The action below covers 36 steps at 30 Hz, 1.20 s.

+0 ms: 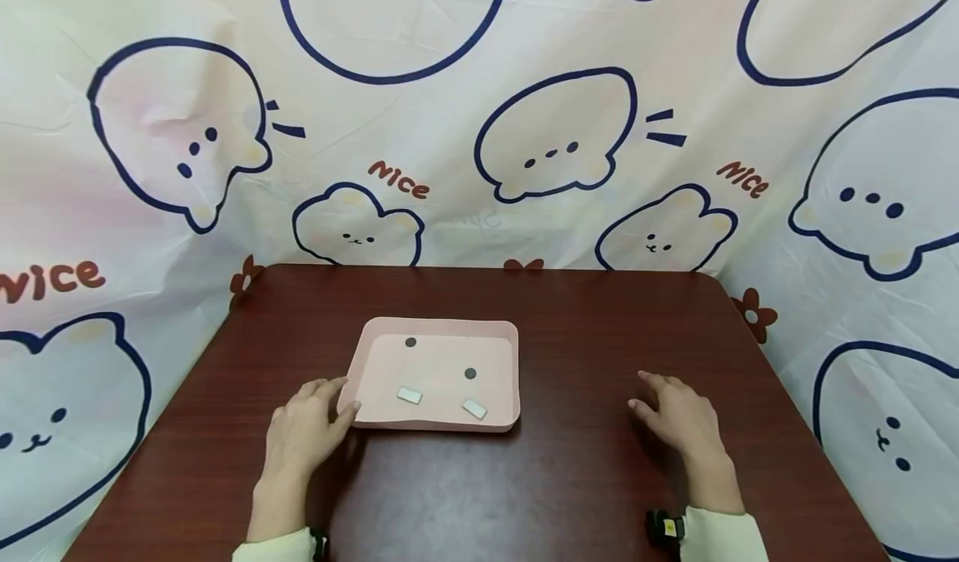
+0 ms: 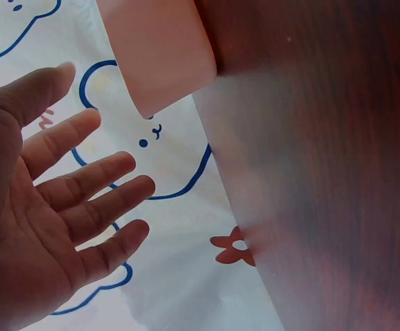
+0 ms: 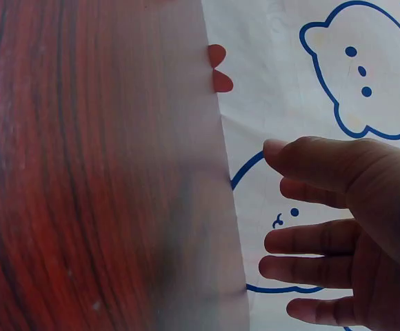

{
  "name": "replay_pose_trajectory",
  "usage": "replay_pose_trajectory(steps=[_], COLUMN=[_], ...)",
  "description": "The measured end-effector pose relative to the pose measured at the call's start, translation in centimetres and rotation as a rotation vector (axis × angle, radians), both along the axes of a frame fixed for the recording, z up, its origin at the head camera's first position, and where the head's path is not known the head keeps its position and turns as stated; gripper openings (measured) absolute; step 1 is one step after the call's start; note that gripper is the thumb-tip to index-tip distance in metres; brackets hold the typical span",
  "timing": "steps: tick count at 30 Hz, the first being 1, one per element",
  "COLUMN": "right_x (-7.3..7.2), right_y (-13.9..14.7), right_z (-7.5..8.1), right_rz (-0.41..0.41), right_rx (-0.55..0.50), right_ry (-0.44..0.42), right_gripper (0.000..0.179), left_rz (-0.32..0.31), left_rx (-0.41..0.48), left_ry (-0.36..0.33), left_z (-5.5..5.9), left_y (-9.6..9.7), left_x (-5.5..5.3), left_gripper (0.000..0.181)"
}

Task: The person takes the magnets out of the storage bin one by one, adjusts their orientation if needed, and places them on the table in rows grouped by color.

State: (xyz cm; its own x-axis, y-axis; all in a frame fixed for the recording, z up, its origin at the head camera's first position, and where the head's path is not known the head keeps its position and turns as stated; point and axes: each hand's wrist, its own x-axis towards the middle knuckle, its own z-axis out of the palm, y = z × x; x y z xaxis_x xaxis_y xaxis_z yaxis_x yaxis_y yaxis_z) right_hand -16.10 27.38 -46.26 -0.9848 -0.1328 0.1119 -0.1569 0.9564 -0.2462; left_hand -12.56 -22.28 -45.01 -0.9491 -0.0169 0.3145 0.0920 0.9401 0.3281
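Note:
A shallow pink tray (image 1: 442,425) lies left of centre on the dark brown table. Two dark grey round discs, one toward the back (image 1: 410,342) and one farther right (image 1: 470,374), are in it. Nearer its front are two pale rectangular pieces, a left one (image 1: 409,395) and a right one (image 1: 474,409). My left hand (image 1: 303,433) is at the tray's left side, fingers spread, with thumb tip and forefinger right at the rim. In the left wrist view the palm of that hand (image 2: 62,200) faces the camera. My right hand (image 1: 682,416), fingers relaxed and holding nothing, hovers over the table's right side.
The brown wood-grain table (image 1: 584,479) reaches back to a white cloth (image 1: 449,129) printed with blue cartoon outlines, which also hangs at both sides. A dark band with a small device (image 1: 663,529) is on the right wrist, below a pale sleeve (image 1: 722,537).

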Motion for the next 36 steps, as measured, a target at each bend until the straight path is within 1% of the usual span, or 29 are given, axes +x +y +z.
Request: replay_pose_trajectory(steps=[2, 4, 6, 9, 12, 16, 21, 27, 32, 36], right_x=[0.0, -0.2, -0.4, -0.6, -0.6, -0.5, -0.6, -0.8, -1.4, -1.9], right_y=[-0.1, -0.3, -0.7, -1.4, -2.3, -3.4, -5.2, -6.9, -8.5, -9.6], right_z=[0.1, 0.4, 0.9, 1.6, 1.7, 1.1, 0.5, 0.6, 1.1, 1.5], right_rz=[-0.002, 0.002, 0.005, 0.024, 0.05, 0.073, 0.114, 0.178, 0.266, 0.331], right_rx=[-0.017, -0.054, -0.112, -0.203, -0.282, -0.376, -0.472, -0.548, -0.646, -0.711], right_ry=[-0.016, -0.034, -0.045, -0.058, -0.076, -0.109, -0.107, -0.087, -0.132, -0.166], right_gripper=[0.054, 0.055, 0.056, 0.057, 0.058, 0.059, 0.06, 0.057, 0.054, 0.051], left_rz=[0.006, 0.002, -0.008, -0.016, -0.004, -0.003, 0.006, 0.016, 0.038, 0.043], left_rx=[0.001, 0.012, 0.04, 0.104, 0.181, 0.26, 0.309, 0.338, 0.374, 0.456], left_ry=[-0.013, -0.01, 0.004, -0.01, -0.059, -0.137, -0.176, -0.204, -0.271, -0.311], left_z=[0.1, 0.2, 0.3, 0.4, 0.3, 0.3, 0.3, 0.1, -0.2, -0.7], left_y=[0.0, 0.1, 0.3, 0.4, 0.4, 0.1, -0.2, -0.4, -0.6, -0.5], left_x=[-0.1, -0.2, -0.6, -0.7, -0.4, 0.2, 0.4, 0.5, 1.0, 1.2], left_gripper=[0.044, 0.046, 0.049, 0.054, 0.059, 0.064, 0.07, 0.075, 0.079, 0.082])
